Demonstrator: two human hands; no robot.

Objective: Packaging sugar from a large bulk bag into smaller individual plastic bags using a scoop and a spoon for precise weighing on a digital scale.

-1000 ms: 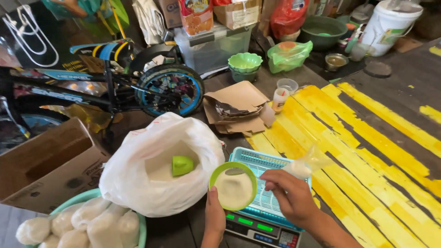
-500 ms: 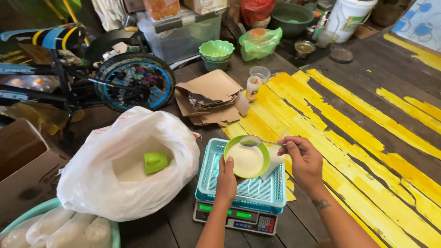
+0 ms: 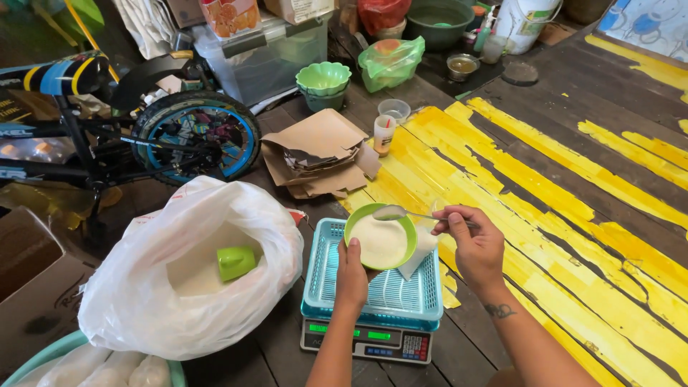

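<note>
1. Nearest the camera, at 6 o'clock, one digital scale is sitting on the dark plank floor, carrying one turquoise slotted basket.
2. Over that basket, the left hand is gripping one green bowl of white powder, thumb laid over the near rim and fingers curled out of sight beneath.
3. Just at 3 o'clock of the bowl, the right hand is pinching the handle of one metal spoon between thumb and bent fingers; the spoon's heaped head is hovering over the bowl's far rim.
4. Under the bowl, one small clear bag is lying on the basket.
5. At 9 o'clock, one big white plastic sack is gaping open, with white powder and one green cup lying inside.
6. At 7 o'clock, one teal basin is holding several filled clear bags.
7. Farther off, at 12 o'clock, a pile of torn brown cardboard is lying beside one small bottle.
8. Beyond, at 10 o'clock, one bicycle wheel is standing upright.
9. Farthest, a stack of green scalloped bowls is sitting before one clear storage box.
</note>
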